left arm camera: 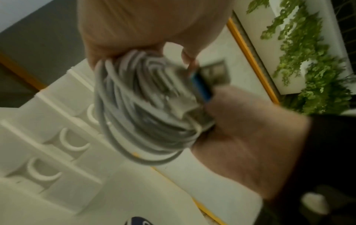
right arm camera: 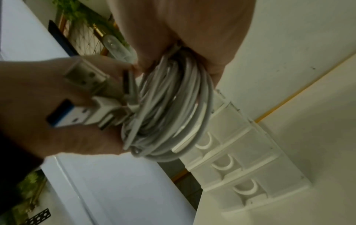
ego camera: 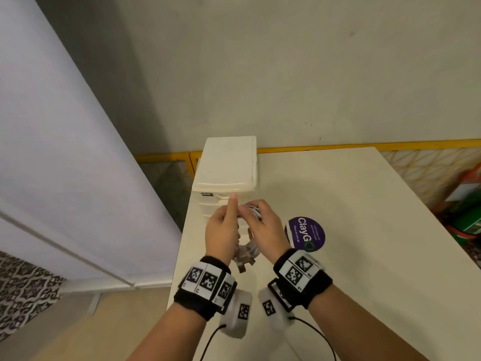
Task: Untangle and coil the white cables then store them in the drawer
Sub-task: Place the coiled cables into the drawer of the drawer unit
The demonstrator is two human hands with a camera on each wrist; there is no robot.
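Both hands hold the coiled white cables (right arm camera: 169,109) above the desk (ego camera: 351,204) before the closed drawer unit (ego camera: 226,165), left hand (ego camera: 221,230) pinching the plugs, right hand (ego camera: 263,225) wrapping the loops; best keep coil tight, free one hand for the drawer.

I am holding a coil of white cables (right arm camera: 169,106) whose USB plug (right arm camera: 63,113) is showing a blue insert in silver metal. My wristbands (ego camera: 205,287) are showing black fabric with white tags printed in black square codes. The cream drawer unit (ego camera: 226,162) is sitting on a cream table (ego camera: 364,230), beside a round purple sticker (ego camera: 308,234) lettered in white. A yellow rail (ego camera: 364,145) is running behind, and black-and-white patterned flooring (ego camera: 23,290) is lying at lower left.
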